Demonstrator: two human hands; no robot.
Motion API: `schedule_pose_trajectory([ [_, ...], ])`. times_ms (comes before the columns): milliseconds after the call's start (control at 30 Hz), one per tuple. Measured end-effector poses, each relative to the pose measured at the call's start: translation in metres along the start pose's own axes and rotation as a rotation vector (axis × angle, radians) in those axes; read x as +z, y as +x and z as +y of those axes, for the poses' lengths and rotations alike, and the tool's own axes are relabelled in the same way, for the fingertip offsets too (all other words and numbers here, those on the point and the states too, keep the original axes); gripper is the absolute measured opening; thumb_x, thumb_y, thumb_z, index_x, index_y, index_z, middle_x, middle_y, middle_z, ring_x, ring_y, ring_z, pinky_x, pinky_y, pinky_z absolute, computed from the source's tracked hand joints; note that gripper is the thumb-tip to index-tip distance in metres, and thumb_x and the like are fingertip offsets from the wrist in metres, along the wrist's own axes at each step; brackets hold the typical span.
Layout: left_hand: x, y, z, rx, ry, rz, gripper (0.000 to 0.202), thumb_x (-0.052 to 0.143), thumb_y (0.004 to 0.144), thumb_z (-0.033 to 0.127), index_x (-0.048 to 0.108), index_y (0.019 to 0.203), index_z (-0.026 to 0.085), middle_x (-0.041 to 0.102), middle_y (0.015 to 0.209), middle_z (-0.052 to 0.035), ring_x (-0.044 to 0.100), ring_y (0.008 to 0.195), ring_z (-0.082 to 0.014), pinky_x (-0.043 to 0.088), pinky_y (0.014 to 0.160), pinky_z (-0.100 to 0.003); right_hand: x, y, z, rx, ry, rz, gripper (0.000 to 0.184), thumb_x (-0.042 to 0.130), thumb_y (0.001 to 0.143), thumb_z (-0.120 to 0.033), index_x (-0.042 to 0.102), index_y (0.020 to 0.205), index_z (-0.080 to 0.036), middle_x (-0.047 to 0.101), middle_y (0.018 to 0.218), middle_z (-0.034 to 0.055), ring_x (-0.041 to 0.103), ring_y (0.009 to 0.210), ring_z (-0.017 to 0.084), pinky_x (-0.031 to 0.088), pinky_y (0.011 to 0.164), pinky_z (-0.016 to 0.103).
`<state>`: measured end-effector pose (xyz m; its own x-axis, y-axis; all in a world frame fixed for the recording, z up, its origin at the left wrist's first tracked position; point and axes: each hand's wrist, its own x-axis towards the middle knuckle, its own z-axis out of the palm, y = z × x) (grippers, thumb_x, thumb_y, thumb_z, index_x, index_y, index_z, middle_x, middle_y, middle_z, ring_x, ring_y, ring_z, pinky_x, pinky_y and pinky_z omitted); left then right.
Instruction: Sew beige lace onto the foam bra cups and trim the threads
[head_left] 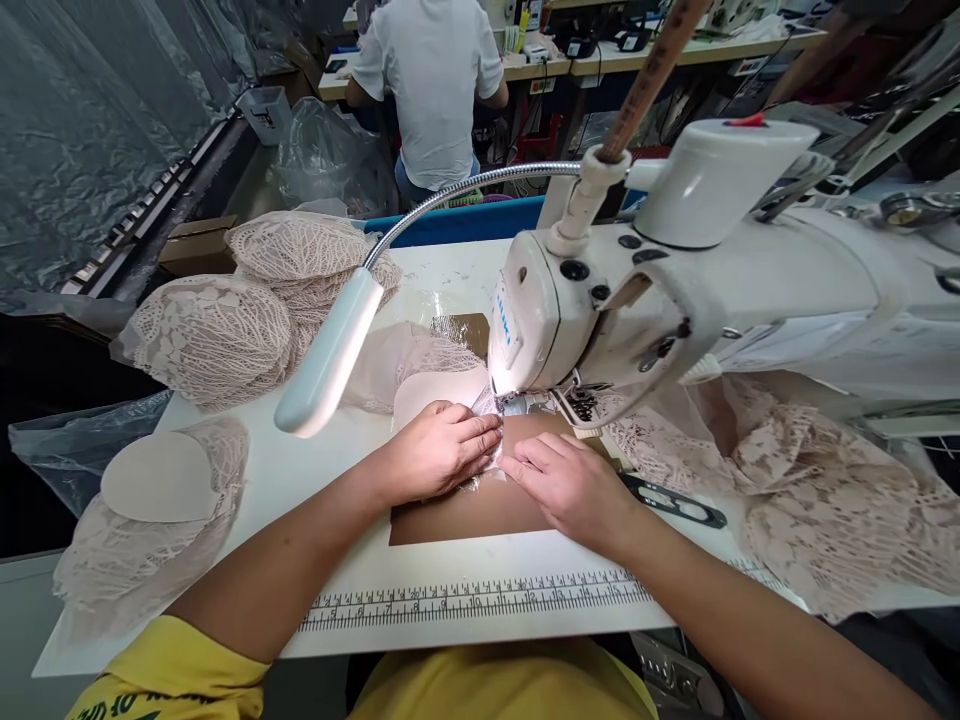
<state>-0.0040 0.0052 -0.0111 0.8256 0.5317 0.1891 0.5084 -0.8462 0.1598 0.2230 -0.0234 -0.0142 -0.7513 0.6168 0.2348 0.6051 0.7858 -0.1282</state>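
Note:
My left hand (442, 447) lies on a beige lace piece (420, 365) just in front of the needle of the white sewing machine (675, 290), fingers together and pressing the fabric flat. Beside it my right hand (570, 485) rests flat on the brown plate (480, 505), fingertips touching the lace edge. The two hands' fingertips almost meet under the machine head. The needle itself is hidden in the lamp glare.
A gooseneck lamp (330, 355) hangs over the left of the table. Stacks of lace cups (217, 335) sit at the back left, more (150, 500) at the front left. Loose lace (817, 500) lies right. Thread snips (675, 500) lie by my right wrist. A person (435, 90) sits ahead.

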Motion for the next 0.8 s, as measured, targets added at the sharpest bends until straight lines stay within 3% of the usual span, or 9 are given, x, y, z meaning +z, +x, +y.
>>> schedule_pose_trajectory([
  [267,-0.001,0.002,0.011,-0.133,0.024,0.03,0.035,0.039,0.099,0.029,0.061,0.121,0.015,0.06,0.129,-0.0068,0.054,0.092,-0.0207,0.046,0.081,-0.035,-0.002,-0.003,0.001,0.012,-0.003,0.007,0.023,0.047,0.082,-0.005,0.063,0.091,-0.018,0.056,0.079,0.002,0.038,0.075,0.018,0.027,0.068,0.029],
  [600,0.007,0.006,0.015,-0.187,0.038,0.056,0.036,0.04,0.097,0.028,0.059,0.124,0.012,0.059,0.13,-0.0101,0.055,0.091,-0.0227,0.049,0.079,-0.038,-0.004,0.0,0.002,0.037,-0.025,0.05,0.026,0.044,0.081,-0.003,0.064,0.086,-0.019,0.057,0.076,0.0017,0.04,0.071,0.017,0.028,0.065,0.028],
  [800,0.005,0.006,0.01,-0.15,0.04,0.051,0.04,0.04,0.097,0.028,0.055,0.128,0.008,0.056,0.132,-0.0136,0.055,0.095,-0.0244,0.05,0.08,-0.039,-0.002,0.004,0.004,0.051,-0.07,0.051,0.027,0.047,0.08,-0.003,0.066,0.092,-0.017,0.06,0.078,0.0028,0.044,0.071,0.016,0.03,0.063,0.029],
])
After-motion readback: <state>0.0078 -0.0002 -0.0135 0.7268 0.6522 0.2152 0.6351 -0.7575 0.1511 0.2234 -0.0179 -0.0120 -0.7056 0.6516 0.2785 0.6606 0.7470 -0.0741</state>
